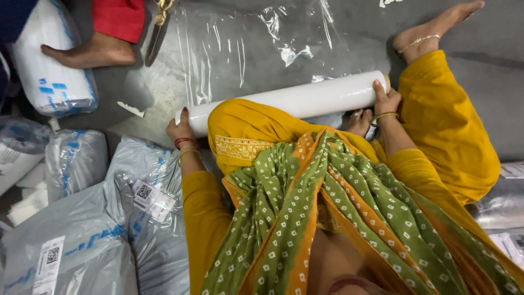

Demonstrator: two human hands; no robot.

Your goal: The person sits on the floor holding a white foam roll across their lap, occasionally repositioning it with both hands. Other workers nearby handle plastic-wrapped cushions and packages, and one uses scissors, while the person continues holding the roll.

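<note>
A white roll of clear plastic film [305, 98] lies across my raised knee in yellow cloth. My left hand [180, 130] grips the roll's left end. The right end is held by my right hand [385, 100], fingers over the top near the cardboard core. A sheet of clear film [240, 43] is drawn out from the roll and spreads flat over the grey floor ahead of me. A green and orange dotted scarf [327, 218] hangs down my front and hides my lap.
Scissors [158, 27] lie at the sheet's far left edge. Another person's bare foot [90, 53] and red garment sit at top left beside a white packet [46, 71]. Grey labelled parcel bags [82, 229] pile at my left. My own foot [431, 30] rests at top right.
</note>
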